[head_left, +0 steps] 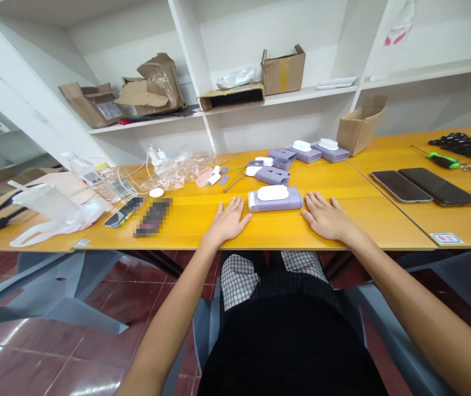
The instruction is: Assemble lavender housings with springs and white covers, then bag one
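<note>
My left hand [227,221] lies flat on the yellow table [186,220], fingers spread, holding nothing. Flat on the wood as well is my right hand [325,216], its fingers stretched out. Between them sits a purple plastic device [274,205] with a white raised oval top [272,193]; my right fingertips are very close to its right end, and whether they touch it I cannot tell. Behind it lie loose purple shell parts [273,175], small white pieces [214,177] and metal springs [235,180]. Two similar purple devices [333,152] with white tops stand farther back.
On the right are two dark phones [437,186], a green-handled screwdriver [443,160] and a cardboard box [361,129]. To the left lie another phone [125,212], clear plastic wrapping [186,170], bottles [90,176] and a plastic cup [49,202]. White shelves [231,124] rise behind.
</note>
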`<state>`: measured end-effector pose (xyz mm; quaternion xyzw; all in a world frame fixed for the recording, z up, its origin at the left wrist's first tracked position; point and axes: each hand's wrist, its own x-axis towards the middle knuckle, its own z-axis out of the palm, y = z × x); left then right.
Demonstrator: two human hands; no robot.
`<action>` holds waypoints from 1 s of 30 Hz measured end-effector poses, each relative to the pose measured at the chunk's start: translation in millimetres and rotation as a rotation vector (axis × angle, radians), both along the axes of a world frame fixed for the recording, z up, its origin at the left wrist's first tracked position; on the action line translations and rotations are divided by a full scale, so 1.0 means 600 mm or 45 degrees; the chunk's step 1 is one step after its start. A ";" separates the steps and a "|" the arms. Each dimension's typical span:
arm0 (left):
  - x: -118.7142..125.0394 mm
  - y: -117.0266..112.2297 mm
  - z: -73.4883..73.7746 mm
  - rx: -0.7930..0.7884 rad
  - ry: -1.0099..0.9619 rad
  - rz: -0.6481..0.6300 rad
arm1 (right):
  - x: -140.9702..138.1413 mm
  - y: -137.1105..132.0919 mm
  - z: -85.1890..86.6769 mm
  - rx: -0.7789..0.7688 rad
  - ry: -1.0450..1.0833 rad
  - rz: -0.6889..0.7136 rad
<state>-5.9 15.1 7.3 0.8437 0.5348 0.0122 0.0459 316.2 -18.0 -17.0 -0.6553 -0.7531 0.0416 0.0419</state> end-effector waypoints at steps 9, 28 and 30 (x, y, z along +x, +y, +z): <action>0.000 -0.001 0.002 -0.013 0.000 0.008 | -0.003 -0.002 0.005 -0.030 -0.018 -0.006; 0.001 -0.008 0.011 -0.021 -0.039 -0.052 | 0.005 -0.008 -0.001 0.169 0.032 0.136; 0.001 -0.007 0.010 -0.016 -0.032 -0.057 | 0.004 -0.008 -0.001 0.174 0.032 0.134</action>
